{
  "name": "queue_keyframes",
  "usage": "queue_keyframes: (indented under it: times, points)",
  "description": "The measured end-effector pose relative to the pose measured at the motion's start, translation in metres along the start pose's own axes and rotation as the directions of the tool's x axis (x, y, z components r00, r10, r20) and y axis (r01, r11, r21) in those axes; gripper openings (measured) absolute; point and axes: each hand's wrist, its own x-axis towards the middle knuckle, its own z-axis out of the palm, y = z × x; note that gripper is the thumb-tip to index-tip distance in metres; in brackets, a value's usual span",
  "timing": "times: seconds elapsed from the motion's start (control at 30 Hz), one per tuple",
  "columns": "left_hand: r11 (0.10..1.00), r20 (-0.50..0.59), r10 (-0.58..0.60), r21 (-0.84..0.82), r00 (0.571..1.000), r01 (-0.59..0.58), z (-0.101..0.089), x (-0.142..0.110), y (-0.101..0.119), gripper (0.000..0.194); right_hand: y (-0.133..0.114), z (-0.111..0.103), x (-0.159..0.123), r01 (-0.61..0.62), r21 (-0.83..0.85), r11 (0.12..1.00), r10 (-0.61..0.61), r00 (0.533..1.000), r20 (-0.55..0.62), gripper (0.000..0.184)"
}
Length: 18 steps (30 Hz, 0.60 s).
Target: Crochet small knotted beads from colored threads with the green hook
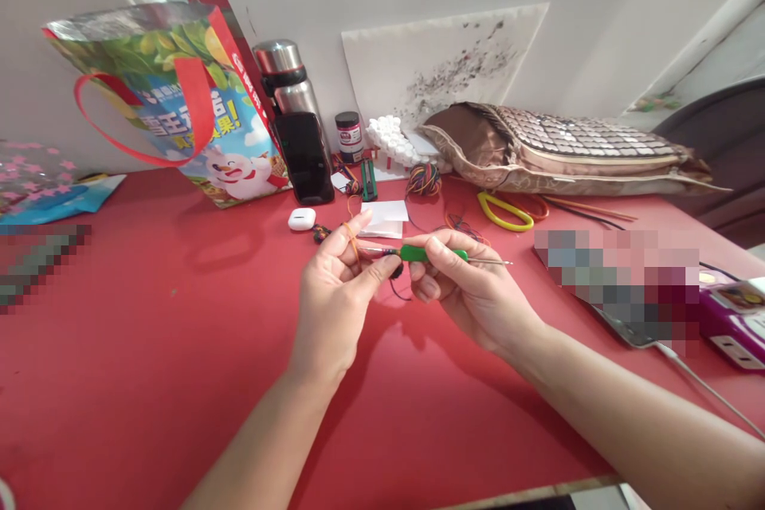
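My right hand (472, 279) is closed around the green handle of a crochet hook (417, 253), whose thin metal back end sticks out past the fingers. The front of the hook meets a small dark piece of crochet work (397, 268), pinched between thumb and fingers of my left hand (331, 299). Orange yarn (354, 241) loops over my left index finger. A loose dark thread end (399, 292) hangs below the piece. Most of the work is hidden behind my left thumb. Both hands are raised above the red table.
Behind the hands are folded white paper (386, 212), a multicoloured yarn ball (424, 180), a green cutter (369, 180), an earphone case (302, 219) and an upright phone (304, 158). Yellow-handled scissors (505, 212) and a sequinned bag (586, 143) lie right; a shopping bag (173, 111) stands left.
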Motion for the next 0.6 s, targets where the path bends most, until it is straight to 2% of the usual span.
queue_keyframes:
  times: [0.27, 0.4, 0.47, 0.6]
  points:
    - [1.000, 0.012, 0.008, 0.003, 1.000, -0.008, -0.001, 0.001, -0.003, 0.089, 0.002, -0.001, -0.001, 0.023, -0.028, 0.999, -0.023, 1.000, 0.000, 0.027]
    - [0.998, 0.020, 0.066, -0.024, 0.998, -0.065, 0.004, -0.004, -0.006, 0.105, 0.002, 0.001, -0.005, 0.144, -0.183, 0.972, -0.145, 0.989, 0.006, 0.027]
    - [0.997, 0.022, 0.068, -0.050, 0.997, -0.066, 0.006, -0.007, -0.006, 0.110, 0.004, 0.003, -0.009, 0.257, -0.307, 0.916, -0.264, 0.964, 0.019, 0.025]
    - [0.992, 0.023, 0.035, -0.124, 0.999, -0.032, 0.010, -0.012, -0.007, 0.105, 0.013, 0.009, -0.017, 0.463, -0.515, 0.722, -0.495, 0.865, 0.084, 0.011]
